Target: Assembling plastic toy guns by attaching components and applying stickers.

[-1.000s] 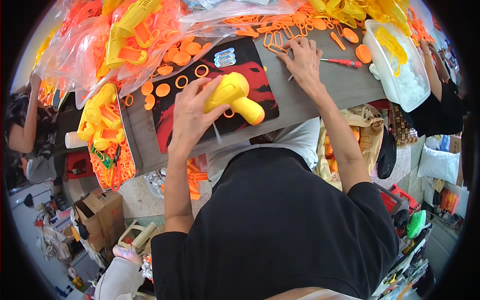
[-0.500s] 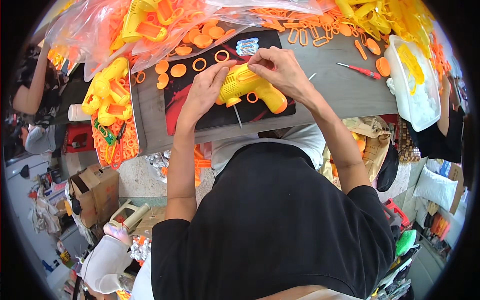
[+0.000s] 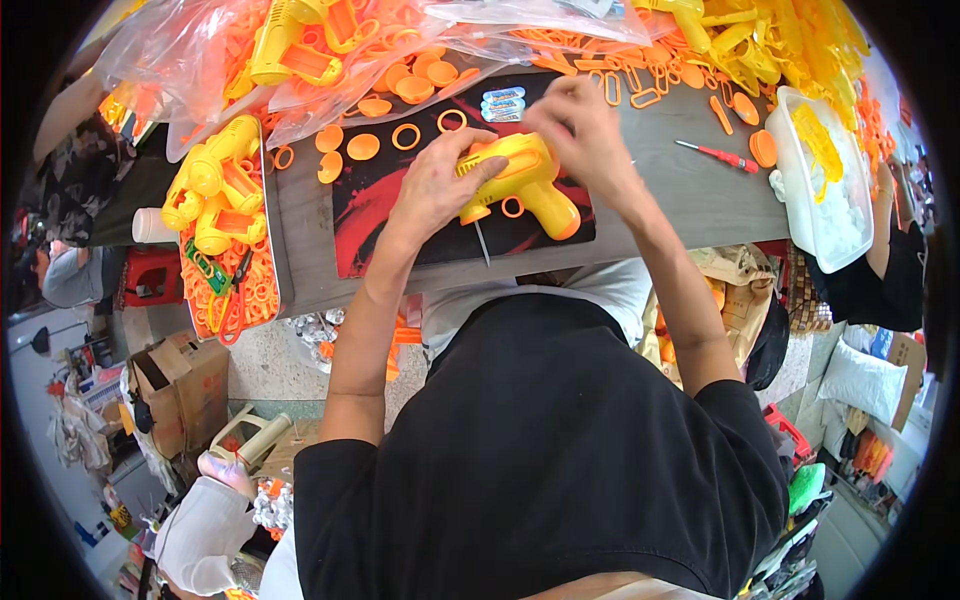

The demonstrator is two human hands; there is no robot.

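A yellow plastic toy gun [image 3: 522, 172] with an orange-capped grip lies above the dark red-and-black mat [image 3: 370, 235]. My left hand [image 3: 440, 180] is wrapped round its front, thumb laid along the top. An orange ring-shaped trigger [image 3: 512, 207] shows under the body, and a thin metal rod [image 3: 483, 243] sticks out below. Just above the gun's rear end is my right hand [image 3: 585, 130], fingers bent and smeared by motion; whether it holds anything is not visible. Small blue-and-silver cylinders [image 3: 502, 103], which look like batteries, lie beyond the gun.
Orange rings and discs [image 3: 363, 147] lie left of the mat. A tray [image 3: 277, 240] of yellow and orange parts stands at the left. A red screwdriver [image 3: 722, 155] and a white bin [image 3: 845, 245] are on the right. Plastic bags [image 3: 190, 75] and heaped parts line the back.
My right hand has lifted off the gun's top and moved slightly right and away. My left thumb now lies over the gun's top. The view has shifted slightly.
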